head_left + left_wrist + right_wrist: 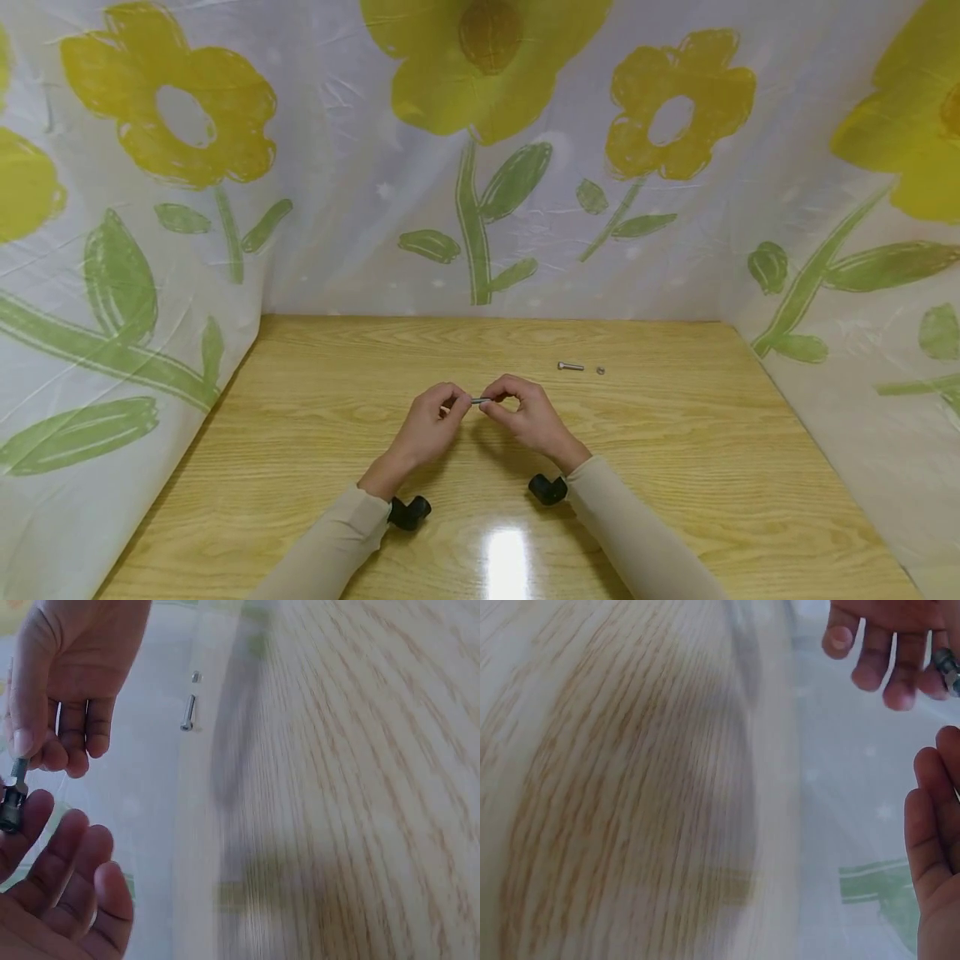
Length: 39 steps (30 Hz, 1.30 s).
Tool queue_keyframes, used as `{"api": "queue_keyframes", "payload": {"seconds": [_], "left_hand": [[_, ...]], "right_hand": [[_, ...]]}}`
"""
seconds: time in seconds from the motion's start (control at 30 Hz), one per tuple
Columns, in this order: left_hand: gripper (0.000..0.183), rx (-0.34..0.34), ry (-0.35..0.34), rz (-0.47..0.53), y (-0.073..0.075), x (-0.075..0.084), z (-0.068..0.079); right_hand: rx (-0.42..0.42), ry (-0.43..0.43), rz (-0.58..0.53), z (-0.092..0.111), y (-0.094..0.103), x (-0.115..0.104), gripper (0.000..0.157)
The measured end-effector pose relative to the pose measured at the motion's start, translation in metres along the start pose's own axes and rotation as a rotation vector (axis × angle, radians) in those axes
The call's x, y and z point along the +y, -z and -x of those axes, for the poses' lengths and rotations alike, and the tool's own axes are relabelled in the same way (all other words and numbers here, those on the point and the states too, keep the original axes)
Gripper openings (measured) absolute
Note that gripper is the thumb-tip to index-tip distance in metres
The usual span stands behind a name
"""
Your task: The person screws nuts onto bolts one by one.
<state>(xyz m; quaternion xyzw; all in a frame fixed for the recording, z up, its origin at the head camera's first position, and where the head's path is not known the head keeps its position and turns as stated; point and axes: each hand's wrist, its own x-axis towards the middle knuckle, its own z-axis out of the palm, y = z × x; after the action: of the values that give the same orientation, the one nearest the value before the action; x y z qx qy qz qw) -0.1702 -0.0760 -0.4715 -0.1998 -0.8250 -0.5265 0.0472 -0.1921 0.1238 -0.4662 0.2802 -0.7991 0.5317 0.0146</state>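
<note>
My left hand [422, 427] and right hand [531, 418] meet over the middle of the table, with a small metal bolt [480, 401] between their fingertips. In the left wrist view the bolt [13, 806] shows its dark head at the left hand [64, 900]. The right hand [79, 682] pinches the far end of its shank between thumb and fingers. A pale bright band crosses the bolt near its middle. The left hand's other fingers are spread loosely. In the right wrist view only part of the bolt [948, 669] shows, at the frame's edge.
A second bolt [572, 367] lies on the wooden table [337, 358] beyond the right hand, with a nut [600, 371] just right of it. Flower-printed cloth [337, 250] rises behind the table and along both sides.
</note>
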Motion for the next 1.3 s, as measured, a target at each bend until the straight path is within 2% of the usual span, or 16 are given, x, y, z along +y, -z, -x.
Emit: {"api": "queue_keyframes", "payload": {"seconds": [0.07,0.23,0.3,0.37,0.53,0.67,0.8,0.87,0.97,1.03,1.3], "left_hand": [[0.02,0.002,0.019,0.014,0.0,0.001,0.0],[0.014,0.003,-0.066,0.036,0.0,0.001,-0.001],[0.009,-0.003,-0.079,0.031,0.0,0.002,-0.002],[0.005,-0.013,-0.051,0.018,0.0,0.002,-0.001],[0.022,-0.021,0.047,0.022,0.0,0.003,0.0],[0.014,0.009,0.006,0.047,0.0,0.003,0.0],[0.007,0.012,-0.035,0.022,0.001,0.005,0.0],[0.005,-0.007,-0.018,-0.002,0.001,0.004,0.0],[0.02,-0.032,0.024,-0.01,0.002,0.004,0.0],[0.021,-0.033,0.044,0.003,0.002,0.004,0.0],[0.01,0.006,-0.046,0.027,0.002,0.007,-0.001]], "right_hand": [[-0.003,0.001,0.007,0.0,0.0,-0.001,0.005],[-0.005,0.006,0.012,-0.001,0.001,-0.002,0.005],[-0.005,0.008,0.007,0.0,0.001,-0.002,0.004],[-0.007,0.004,0.008,0.001,0.002,-0.003,0.003],[-0.01,-0.023,0.023,0.001,0.001,-0.007,0.007],[-0.018,-0.024,0.033,0.002,0.004,-0.026,0.005],[-0.026,-0.026,0.028,0.003,0.007,-0.041,0.006],[-0.027,-0.025,0.026,0.003,0.008,-0.043,0.007],[-0.024,-0.011,0.027,0.003,0.008,-0.042,0.008],[-0.027,-0.006,0.029,0.003,0.008,-0.042,0.008],[-0.018,-0.015,0.023,0.003,0.008,-0.043,0.005]]}}
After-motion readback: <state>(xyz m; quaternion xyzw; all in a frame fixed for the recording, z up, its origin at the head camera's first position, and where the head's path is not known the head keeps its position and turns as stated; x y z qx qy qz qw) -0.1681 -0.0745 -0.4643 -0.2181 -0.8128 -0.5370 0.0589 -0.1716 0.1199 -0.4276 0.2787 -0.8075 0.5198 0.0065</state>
